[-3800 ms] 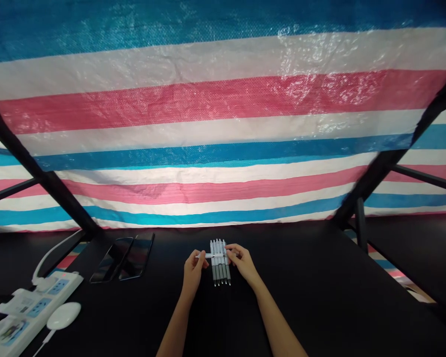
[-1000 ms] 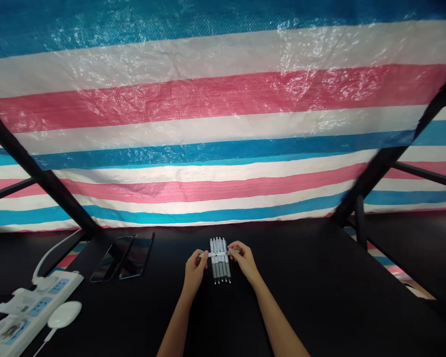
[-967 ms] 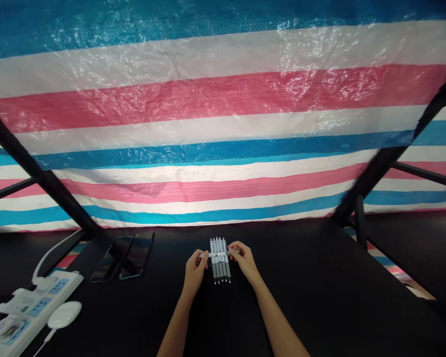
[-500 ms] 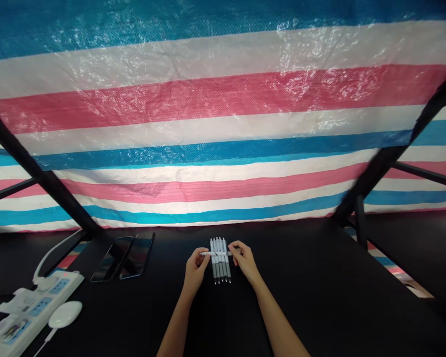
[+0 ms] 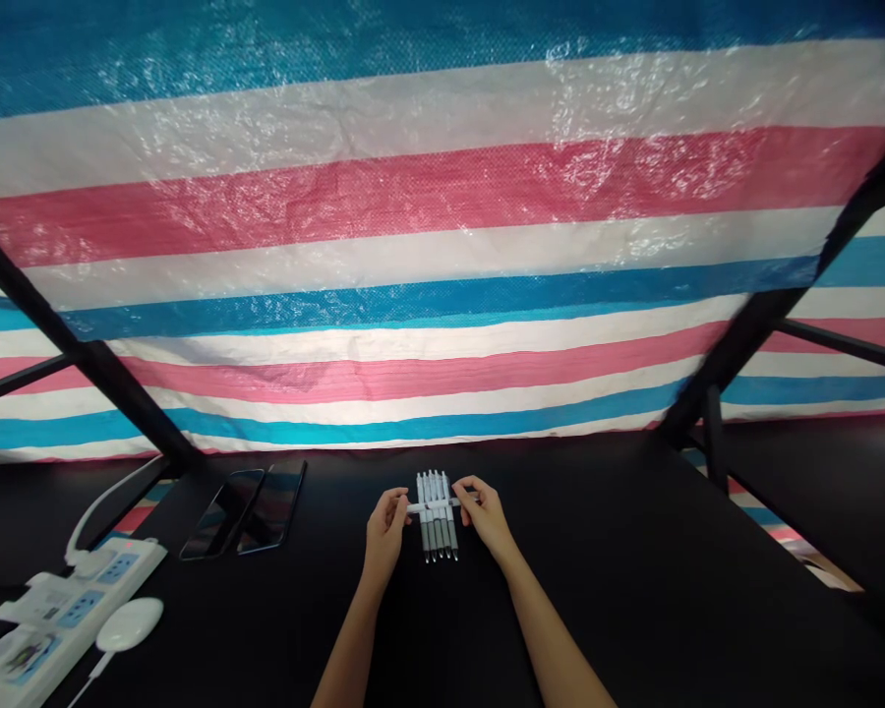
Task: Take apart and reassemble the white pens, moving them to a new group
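Observation:
Several white-and-grey pens (image 5: 435, 536) lie side by side in a row on the black table (image 5: 442, 629), tips toward me. Crosswise above the row is another pen (image 5: 441, 505), white at its left and middle part and greyer toward the right. My left hand (image 5: 387, 518) is closed, its thumb and fingertips pinching the left end. My right hand (image 5: 485, 508) pinches the right end. Whether the crosswise pen is one piece or two parts meeting in the middle is too small to tell.
Two dark phones (image 5: 225, 511) lie at the left, overlapping or side by side. A white power strip (image 5: 81, 610) with plugs and a round white charger (image 5: 131, 624) are at the lower left. Black frame bars (image 5: 737, 364) and a striped tarp (image 5: 442, 236) stand behind.
My left hand has shifted slightly left, and its grip on the crosswise pen has changed, with the white end no longer showing past the fingers. My right hand has hardly moved.

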{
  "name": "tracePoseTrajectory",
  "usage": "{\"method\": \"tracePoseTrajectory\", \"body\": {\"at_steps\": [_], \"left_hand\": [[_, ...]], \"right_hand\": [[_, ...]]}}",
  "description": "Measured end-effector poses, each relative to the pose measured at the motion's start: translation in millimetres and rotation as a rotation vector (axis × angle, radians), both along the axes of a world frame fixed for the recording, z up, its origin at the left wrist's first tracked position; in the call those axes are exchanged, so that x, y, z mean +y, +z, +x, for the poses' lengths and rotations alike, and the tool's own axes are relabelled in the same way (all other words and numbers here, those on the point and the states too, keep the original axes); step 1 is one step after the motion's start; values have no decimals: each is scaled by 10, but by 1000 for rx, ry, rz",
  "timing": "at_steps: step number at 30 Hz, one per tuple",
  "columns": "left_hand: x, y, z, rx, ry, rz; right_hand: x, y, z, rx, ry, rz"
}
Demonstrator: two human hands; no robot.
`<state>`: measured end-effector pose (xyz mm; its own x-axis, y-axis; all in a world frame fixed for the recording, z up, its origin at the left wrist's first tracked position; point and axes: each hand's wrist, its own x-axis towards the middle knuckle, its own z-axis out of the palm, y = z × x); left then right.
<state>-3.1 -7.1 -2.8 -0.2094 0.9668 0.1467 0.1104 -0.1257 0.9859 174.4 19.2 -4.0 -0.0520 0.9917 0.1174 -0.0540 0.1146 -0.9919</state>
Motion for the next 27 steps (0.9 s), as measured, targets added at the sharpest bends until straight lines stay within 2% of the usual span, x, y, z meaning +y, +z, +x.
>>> {"method": "tracePoseTrajectory", "body": {"at_steps": [11,17,22,27], "left_hand": [[33,-79,-31,-44,-14,92],[8,-17,-10,-16,92,32],[-22,30,3,74,25,14],[-3,-15,-6,60,27,24]], "right_hand": [[-8,19,1,-43,-1,2],[-2,34,13,23,-17,-13],[-8,66,24,41,15,0],[-6,86,27,28,18,-6]]}}
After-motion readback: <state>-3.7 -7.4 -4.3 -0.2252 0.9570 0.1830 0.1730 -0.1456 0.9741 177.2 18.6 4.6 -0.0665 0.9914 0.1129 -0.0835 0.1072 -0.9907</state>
